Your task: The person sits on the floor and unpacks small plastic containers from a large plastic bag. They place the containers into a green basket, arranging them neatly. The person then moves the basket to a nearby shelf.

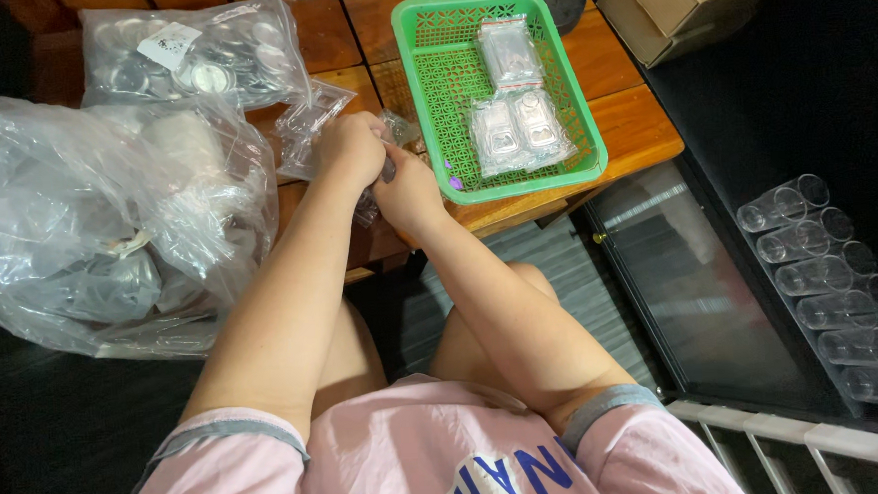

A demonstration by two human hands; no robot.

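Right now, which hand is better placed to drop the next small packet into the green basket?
Right, probably. The right hand sits beside the green basket, near its front corner. The left hand is farther over, by the clear bags, and would have to cross the right.

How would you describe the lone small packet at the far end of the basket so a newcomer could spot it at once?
Start at the green plastic basket on the wooden table, to the right of the person's hands. Inside lie clear packets of silvery parts; two sit side by side nearer the person. The one asked about is the single clear packet beyond them, lying alone toward the far rim.
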